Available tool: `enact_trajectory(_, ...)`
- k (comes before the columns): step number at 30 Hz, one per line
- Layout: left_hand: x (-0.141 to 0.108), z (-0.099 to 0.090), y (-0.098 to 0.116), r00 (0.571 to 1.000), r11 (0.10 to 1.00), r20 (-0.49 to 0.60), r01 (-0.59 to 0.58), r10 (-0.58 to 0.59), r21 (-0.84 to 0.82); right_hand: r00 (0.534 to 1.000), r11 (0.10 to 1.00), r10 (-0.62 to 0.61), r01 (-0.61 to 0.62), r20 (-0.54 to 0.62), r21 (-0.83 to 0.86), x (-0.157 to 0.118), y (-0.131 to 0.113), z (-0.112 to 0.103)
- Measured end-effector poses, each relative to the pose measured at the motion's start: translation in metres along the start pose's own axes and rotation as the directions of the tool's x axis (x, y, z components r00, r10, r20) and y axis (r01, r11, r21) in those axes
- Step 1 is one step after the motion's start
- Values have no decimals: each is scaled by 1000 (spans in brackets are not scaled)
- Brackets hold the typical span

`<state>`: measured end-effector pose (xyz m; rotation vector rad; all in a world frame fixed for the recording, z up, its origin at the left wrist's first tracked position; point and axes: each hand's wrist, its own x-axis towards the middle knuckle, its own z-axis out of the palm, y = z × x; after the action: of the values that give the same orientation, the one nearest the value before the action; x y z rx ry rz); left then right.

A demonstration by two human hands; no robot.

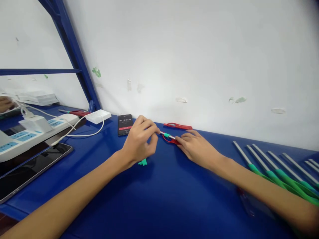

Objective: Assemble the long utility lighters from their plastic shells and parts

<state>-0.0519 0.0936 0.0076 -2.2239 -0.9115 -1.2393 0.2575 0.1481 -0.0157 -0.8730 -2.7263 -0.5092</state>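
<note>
A thin whitish rod with a green sleeve [167, 135] spans the space between my two hands. The thumb and fingers of my left hand [139, 141] are closed in a pinch at the rod's left end. At its other end, the fingertips of my right hand [196, 145] press together on the rod and a red looped plastic piece [170, 139]; they partly hide both. Just behind lies a second red piece [178, 126], long with an oval opening, by the wall. Small green parts [143, 162] rest on the table below my left hand.
Several white rods with green handles [276, 174] lie at the right, partly behind my right forearm. A phone showing a timer [125, 124] stands near the wall. To the left are a power strip [32, 132], white cables, a white box [98, 116] and another phone [35, 169].
</note>
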Motion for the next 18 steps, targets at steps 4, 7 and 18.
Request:
enact_trajectory(4,-4,3,4,1000,1000,-6,19,-19,-18,999,1000,-27,27,-26,11,-38,-24,-18)
enact_trajectory(7,-7,4,18,1000,998,-4,-9,8,-70,995,996,-80,82,-53,39,-74,-31,-40)
enact_trajectory(18,-1,12,74,973,992,217,-59,83,-114,980,995,9,12,-201,99,-133,-10,-62)
